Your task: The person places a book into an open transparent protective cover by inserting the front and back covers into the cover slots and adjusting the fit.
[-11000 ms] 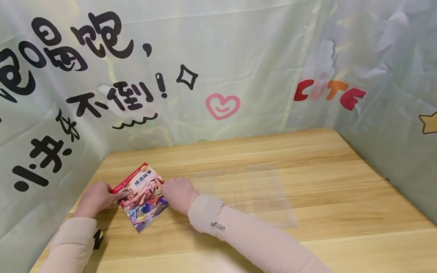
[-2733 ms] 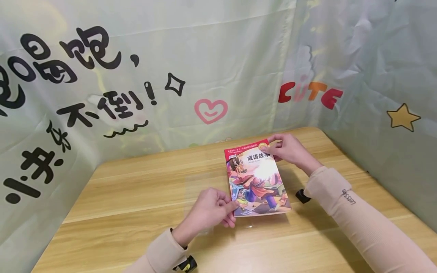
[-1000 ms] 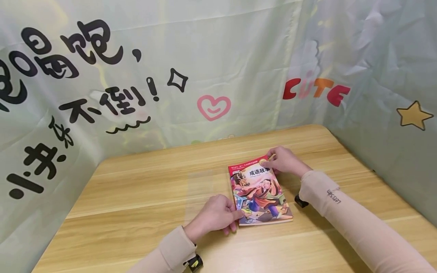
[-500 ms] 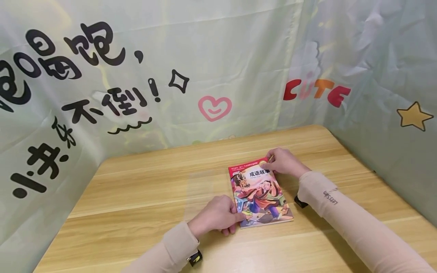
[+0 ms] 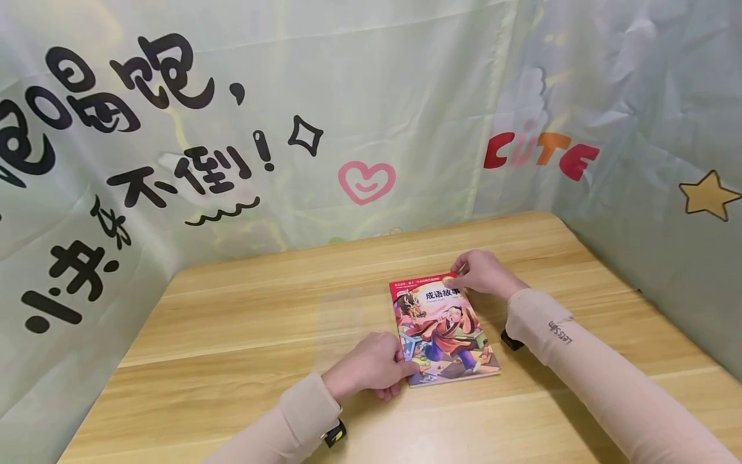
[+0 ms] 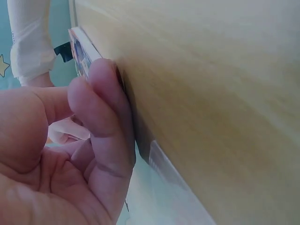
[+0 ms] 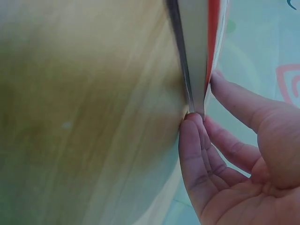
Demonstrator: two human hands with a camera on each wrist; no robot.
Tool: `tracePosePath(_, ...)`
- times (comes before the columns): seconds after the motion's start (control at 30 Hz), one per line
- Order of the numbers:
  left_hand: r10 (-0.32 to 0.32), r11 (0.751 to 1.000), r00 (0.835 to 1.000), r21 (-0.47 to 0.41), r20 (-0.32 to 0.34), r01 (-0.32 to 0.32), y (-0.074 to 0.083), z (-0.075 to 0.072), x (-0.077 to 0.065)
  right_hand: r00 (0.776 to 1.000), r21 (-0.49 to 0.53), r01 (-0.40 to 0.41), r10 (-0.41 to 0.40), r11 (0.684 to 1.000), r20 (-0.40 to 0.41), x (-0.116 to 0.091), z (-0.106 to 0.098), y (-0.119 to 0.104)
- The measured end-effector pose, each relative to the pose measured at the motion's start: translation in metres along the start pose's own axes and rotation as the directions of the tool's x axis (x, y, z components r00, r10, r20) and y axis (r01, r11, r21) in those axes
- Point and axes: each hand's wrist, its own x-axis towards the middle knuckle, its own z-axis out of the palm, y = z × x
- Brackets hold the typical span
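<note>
A paperback book (image 5: 443, 332) with a red top band and a colourful illustrated cover lies face up right of the table's middle. My left hand (image 5: 373, 364) holds its lower left corner, thumb on the cover and fingers at the spine side. At the upper right corner my right hand (image 5: 484, 274) pinches the book, thumb over the cover. The right wrist view has the page edges (image 7: 194, 51) between thumb and fingers. A clear plastic sheet (image 5: 338, 316) lies flat left of the book; part of its outline is hidden behind the left hand.
The wooden table (image 5: 232, 341) has a fabric backdrop (image 5: 429, 96) along its back and sides, printed with large characters, a heart and a star. A dark wrist device (image 5: 334, 433) sits under the left cuff, another (image 5: 511, 340) under the right.
Since the oldest frame the book has come from the left side to over the clear sheet's area. It was tilted up, then lowered flat; over the last half second hands and book barely move.
</note>
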Motion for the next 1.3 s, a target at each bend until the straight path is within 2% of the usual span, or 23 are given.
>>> tracePosePath(0.6, 0.008, 0.999, 1.000, -0.045, -0.011, -0.008, 0.004, -0.001, 0.008, 1.000, -0.031, -0.027, 0.026, 0.999, -0.014, 0.011, -0.004, 0.001)
tracePosePath(1.1, -0.002, 0.998, 1.000, -0.059, -0.011, 0.001, 0.004, 0.001, 0.009, 0.999, -0.034, 0.016, -0.018, 0.999, -0.044, 0.003, -0.012, -0.007)
tracePosePath(1.3, 0.007, 0.998, 1.000, -0.058, -0.019, -0.008, 0.003, 0.001, 0.008, 1.000, -0.011, 0.015, -0.015, 1.000, -0.014, -0.002, -0.019, -0.012)
